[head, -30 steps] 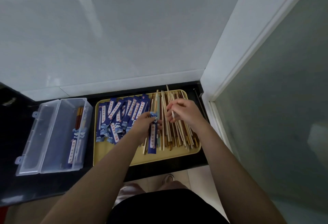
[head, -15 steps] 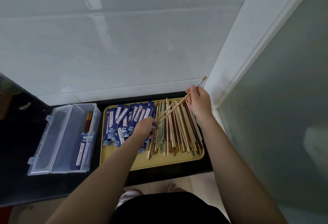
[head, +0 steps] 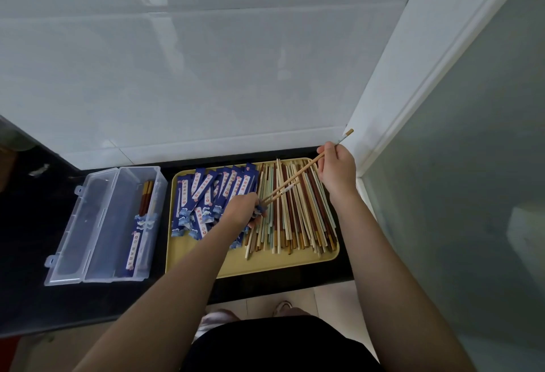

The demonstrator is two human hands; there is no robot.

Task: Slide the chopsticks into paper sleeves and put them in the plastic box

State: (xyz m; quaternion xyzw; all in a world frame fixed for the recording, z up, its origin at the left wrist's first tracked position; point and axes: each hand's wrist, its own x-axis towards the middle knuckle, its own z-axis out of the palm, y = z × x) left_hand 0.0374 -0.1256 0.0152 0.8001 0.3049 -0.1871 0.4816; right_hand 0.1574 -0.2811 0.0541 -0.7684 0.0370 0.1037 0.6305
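Diagonally, pale chopsticks (head: 298,180), tips sleeved.

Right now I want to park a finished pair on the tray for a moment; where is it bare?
The yellow tray is bare along its near edge, below the blue sleeves and the loose chopsticks. The rest is crowded. The plastic box is bare left of its sleeved pairs.

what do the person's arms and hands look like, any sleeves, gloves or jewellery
Both forearms are bare up to the frame edge, no sleeves showing. The left hand and right hand wear no gloves, and no rings, watch or bracelet are visible. Nails are too small to judge.
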